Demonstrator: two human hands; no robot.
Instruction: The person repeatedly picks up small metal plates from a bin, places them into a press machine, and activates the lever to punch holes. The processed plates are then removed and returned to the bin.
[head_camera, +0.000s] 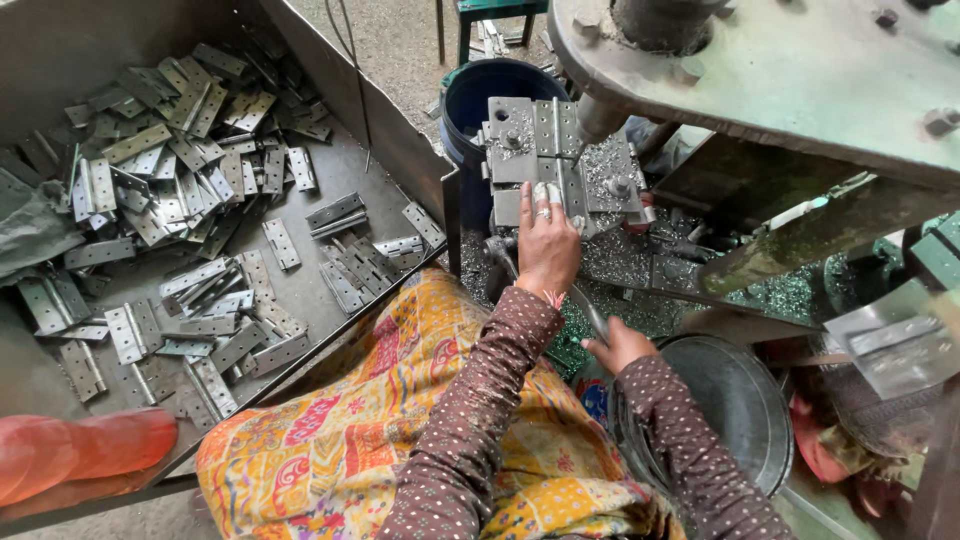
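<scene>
My left hand (548, 245) reaches forward and presses its fingertips on a flat metal hinge (560, 185) lying on the steel jig (520, 135) of a drill press. The drill spindle (597, 118) comes down just right of my fingers. My right hand (620, 345) is lower and nearer to me, closed around a thin metal lever rod (590, 312) beside the jig. Both arms wear brown dotted sleeves. A ring shows on the left hand.
A large metal tray (380, 130) on the left holds several loose hinges (180, 180). A blue bucket (480, 95) stands behind the jig. Metal shavings (625, 265) cover the machine bed. A round steel pan (740, 400) sits at lower right, and an orange cloth bundle (80, 450) at lower left.
</scene>
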